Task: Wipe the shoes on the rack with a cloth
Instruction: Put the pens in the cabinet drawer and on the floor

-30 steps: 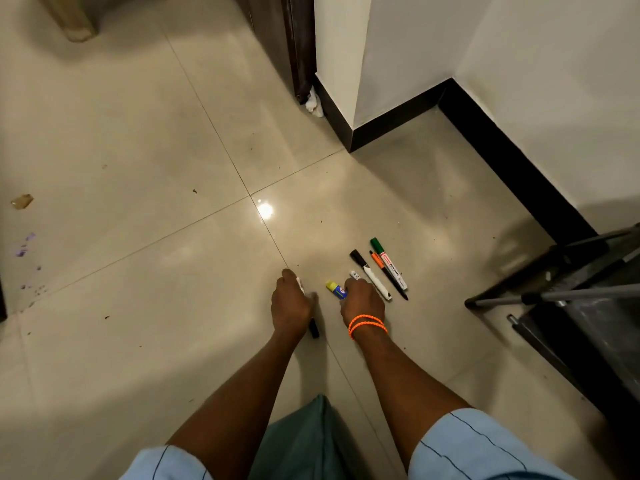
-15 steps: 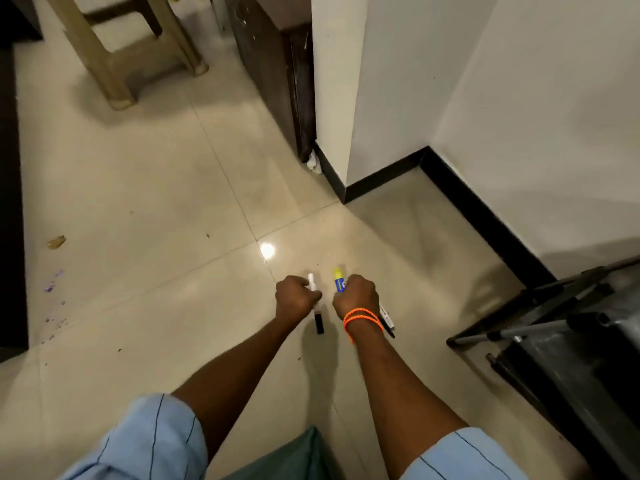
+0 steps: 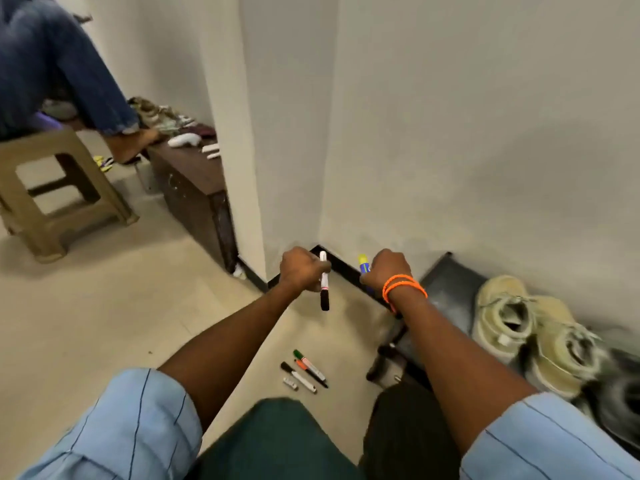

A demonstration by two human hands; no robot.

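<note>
My left hand [image 3: 300, 273] is shut on a white marker with a black cap [image 3: 324, 282], held upright above the floor. My right hand [image 3: 388, 271], with orange bands on the wrist, is shut on a blue marker with a yellow cap [image 3: 363, 265]. A pair of pale beige shoes [image 3: 526, 327] stands on the dark shoe rack [image 3: 446, 282] at the right, below and right of my right hand. A darker shoe [image 3: 620, 393] lies blurred at the far right. No cloth is in view.
Several markers [image 3: 304, 372] lie on the tiled floor between my arms. A dark wooden cabinet [image 3: 194, 188] with clutter on top stands left of the wall corner. A brown plastic stool [image 3: 52, 188] bears a seated person in jeans [image 3: 62, 64].
Both hands have lifted off the floor, each with a marker. My view has tilted up and right, bringing the shoes on the rack and the seated person into sight.
</note>
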